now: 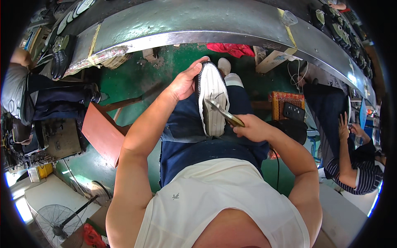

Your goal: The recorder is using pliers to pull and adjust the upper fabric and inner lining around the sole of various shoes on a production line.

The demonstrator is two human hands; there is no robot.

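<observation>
On my lap lies a shoe upper pulled over a last, its white ribbed underside facing up and a dark edge showing at the toe. My left hand is closed round the toe end, with the thumb along the rim and the other fingers partly hidden behind it. In my right hand is a pair of pliers with a metal head and yellowish handles. The pliers' head lies over the middle of the underside; whether it touches is hard to tell.
A metal-topped bench curves across ahead. A pink board stands at left, and a patterned box carries a dark device at right. People sit on both sides. A fan stands at lower left; red cloth lies beneath the bench.
</observation>
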